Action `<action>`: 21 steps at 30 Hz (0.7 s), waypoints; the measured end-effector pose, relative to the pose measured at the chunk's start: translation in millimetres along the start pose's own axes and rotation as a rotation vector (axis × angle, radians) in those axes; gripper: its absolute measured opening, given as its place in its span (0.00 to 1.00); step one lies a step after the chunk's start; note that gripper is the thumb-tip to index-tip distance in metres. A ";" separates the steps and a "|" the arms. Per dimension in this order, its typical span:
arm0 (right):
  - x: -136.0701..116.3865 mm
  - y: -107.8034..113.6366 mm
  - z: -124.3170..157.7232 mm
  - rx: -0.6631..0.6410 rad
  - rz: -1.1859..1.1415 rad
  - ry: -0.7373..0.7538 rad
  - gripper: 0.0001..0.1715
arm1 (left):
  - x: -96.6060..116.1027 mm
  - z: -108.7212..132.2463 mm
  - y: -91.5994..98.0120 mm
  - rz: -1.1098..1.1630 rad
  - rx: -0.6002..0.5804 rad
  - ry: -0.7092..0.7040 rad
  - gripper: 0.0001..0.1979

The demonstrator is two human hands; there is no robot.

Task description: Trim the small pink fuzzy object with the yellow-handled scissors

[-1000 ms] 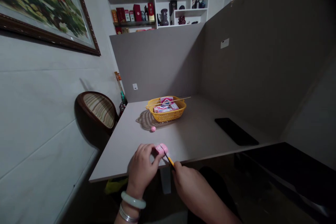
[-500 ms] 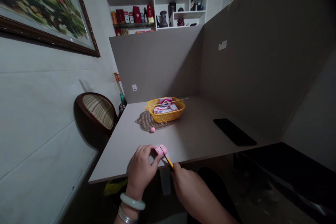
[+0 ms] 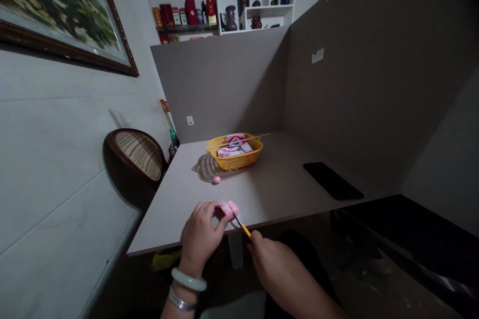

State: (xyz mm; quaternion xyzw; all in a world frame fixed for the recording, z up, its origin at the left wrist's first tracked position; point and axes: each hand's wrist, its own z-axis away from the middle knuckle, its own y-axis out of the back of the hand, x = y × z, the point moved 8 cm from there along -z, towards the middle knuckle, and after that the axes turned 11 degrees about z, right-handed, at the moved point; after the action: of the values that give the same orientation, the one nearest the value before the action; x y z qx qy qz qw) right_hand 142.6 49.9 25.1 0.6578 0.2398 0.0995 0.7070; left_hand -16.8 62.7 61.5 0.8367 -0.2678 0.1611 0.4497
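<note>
My left hand [image 3: 203, 233], with a pale bangle and silver bracelets at its wrist, pinches a small pink block [image 3: 231, 208] at the table's near edge. The block is soap-like, but its material cannot be made out for sure. My right hand [image 3: 270, 258] is closed around the yellow handle of a slim knife [image 3: 245, 230]. Its thin dark blade lies against the block, along a dark line across the top. A small pink ball [image 3: 217, 180] rests farther back on the table, apart from both hands.
A yellow basket [image 3: 239, 161] holding pink-and-white boxes [image 3: 235, 140] stands at the back, with a thin stick [image 3: 258, 137] across its rim. A flat black slab [image 3: 332, 180] lies at the right of the table [image 3: 172, 209]. Grey panels border the back and right; a round-backed chair [image 3: 136, 157] stands left.
The knife and my right hand have shifted slightly down and right relative to the block. My left hand keeps its hold. The whole view has tilted a little.
</note>
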 end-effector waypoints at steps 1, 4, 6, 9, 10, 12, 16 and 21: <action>0.2 0.1 1.5 -0.016 0.004 -0.005 0.13 | 0.0 -0.1 0.3 -0.002 0.003 -0.001 0.14; -3.8 5.3 -3.4 -0.023 0.020 -0.009 0.12 | 0.0 -1.1 1.2 -0.009 0.012 -0.003 0.15; -7.5 8.7 -10.5 -0.005 0.033 -0.009 0.12 | -0.1 -1.5 1.2 -0.014 0.010 -0.004 0.15; -8.8 8.2 -13.8 0.024 0.027 0.001 0.12 | 0.5 -1.4 1.9 -0.031 0.017 -0.006 0.14; -7.5 6.6 -11.8 0.028 0.017 0.005 0.12 | 1.0 -1.1 2.6 -0.037 0.027 -0.010 0.14; -3.9 2.7 -4.9 0.025 -0.001 0.014 0.12 | 2.4 -0.7 4.1 -0.045 0.047 -0.023 0.13; -0.7 3.1 1.9 0.020 0.002 0.010 0.13 | 3.4 -0.7 2.8 -0.021 0.031 -0.029 0.13; -6.8 10.0 -5.6 0.046 0.045 0.013 0.12 | -0.2 -1.3 -0.4 0.009 -0.007 0.009 0.15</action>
State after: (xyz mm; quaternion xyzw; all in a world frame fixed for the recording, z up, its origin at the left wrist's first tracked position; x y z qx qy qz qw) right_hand 135.9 52.9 36.2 0.6785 0.2317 0.1139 0.6878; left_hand -16.7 64.0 61.9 0.8332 -0.2701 0.1661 0.4531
